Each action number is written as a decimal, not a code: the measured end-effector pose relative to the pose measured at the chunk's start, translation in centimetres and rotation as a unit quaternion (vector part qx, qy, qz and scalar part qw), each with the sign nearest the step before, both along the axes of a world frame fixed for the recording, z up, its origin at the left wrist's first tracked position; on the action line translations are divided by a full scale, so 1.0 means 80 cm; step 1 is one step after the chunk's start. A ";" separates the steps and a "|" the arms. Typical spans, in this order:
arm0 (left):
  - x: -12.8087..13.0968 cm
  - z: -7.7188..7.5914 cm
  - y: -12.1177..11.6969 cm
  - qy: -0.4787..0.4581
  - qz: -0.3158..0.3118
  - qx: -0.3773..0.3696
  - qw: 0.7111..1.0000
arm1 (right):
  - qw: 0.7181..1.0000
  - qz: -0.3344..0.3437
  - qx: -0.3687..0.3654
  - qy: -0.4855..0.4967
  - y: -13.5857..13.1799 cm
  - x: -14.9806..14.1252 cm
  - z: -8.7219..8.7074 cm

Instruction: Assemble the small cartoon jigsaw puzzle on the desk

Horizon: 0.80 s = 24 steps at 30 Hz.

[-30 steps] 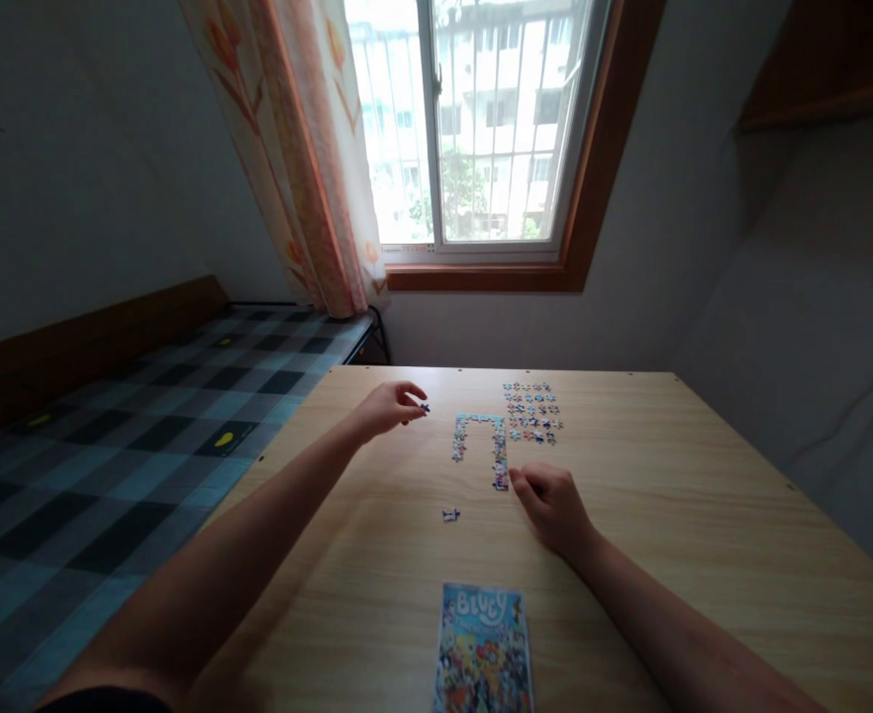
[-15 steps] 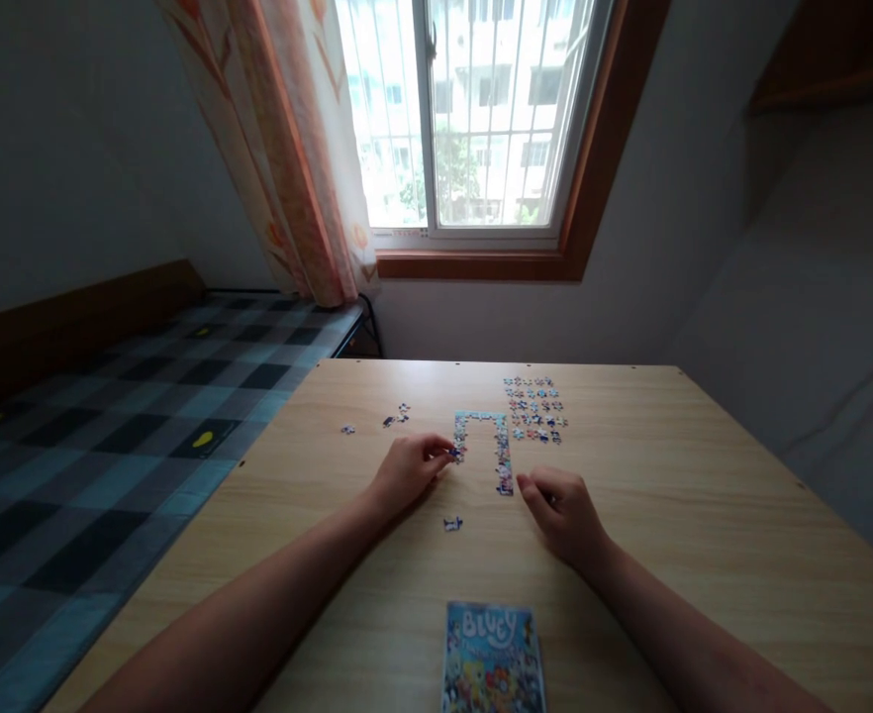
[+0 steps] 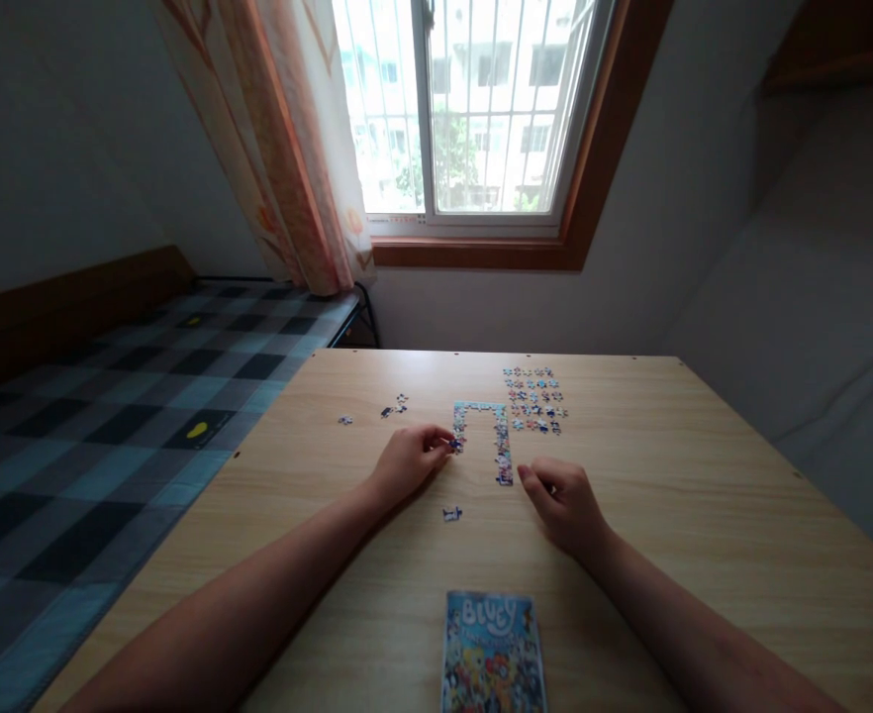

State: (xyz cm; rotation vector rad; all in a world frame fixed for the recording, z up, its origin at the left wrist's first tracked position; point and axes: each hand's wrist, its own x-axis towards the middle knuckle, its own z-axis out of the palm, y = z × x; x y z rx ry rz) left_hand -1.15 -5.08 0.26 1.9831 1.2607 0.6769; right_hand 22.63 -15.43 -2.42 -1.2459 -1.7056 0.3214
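Where the left-hand leg of a partly joined puzzle border (image 3: pixel 503 446) ends, a small dark puzzle piece (image 3: pixel 454 447) sits at the tips of the left hand's (image 3: pixel 409 463) thumb and fingers. They are drawn together in a pinch, with almost no gap, around the near side of the piece. The piece touches or just meets the border there; whether it is locked in is too small to tell.

The border forms three sides of a rectangle, open toward the person, with its right leg reaching lower than its left. Just right of that leg's lower end, the right hand (image 3: pixel 564 500) rests loosely curled, thumb against the bent forefinger; nothing shows in it, though its palm is hidden.

Below the border's open side lies a separate white-and-dark puzzle section (image 3: pixel 452 514), apart from both hands. Beyond the left hand are a small cluster of loose pieces (image 3: pixel 401 408) and, farther left, one lone piece (image 3: pixel 344 421). Right of the border's top, more loose pieces (image 3: pixel 532 410) stand in rough rows.

Nearest the viewer, a colourful picture sheet (image 3: pixel 492 654) headed "BLUEY" lies on the pale wooden table (image 3: pixel 674 475). Past the table are a checked bed (image 3: pixel 140 416) at left, a flowered curtain (image 3: pixel 277 149) and a bright, barred window (image 3: pixel 492 129).
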 end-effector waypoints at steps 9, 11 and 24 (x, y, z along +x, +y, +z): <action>-0.005 0.003 0.005 -0.018 0.013 0.014 1.000 | 1.000 -0.003 -0.006 0.011 -0.001 0.001 0.003; -0.010 0.007 0.011 0.001 0.032 0.025 0.999 | 1.000 -0.005 -0.008 0.013 -0.001 0.002 0.003; -0.014 0.014 0.004 0.263 0.063 0.121 0.955 | 1.000 -0.004 -0.008 0.016 -0.002 0.002 0.005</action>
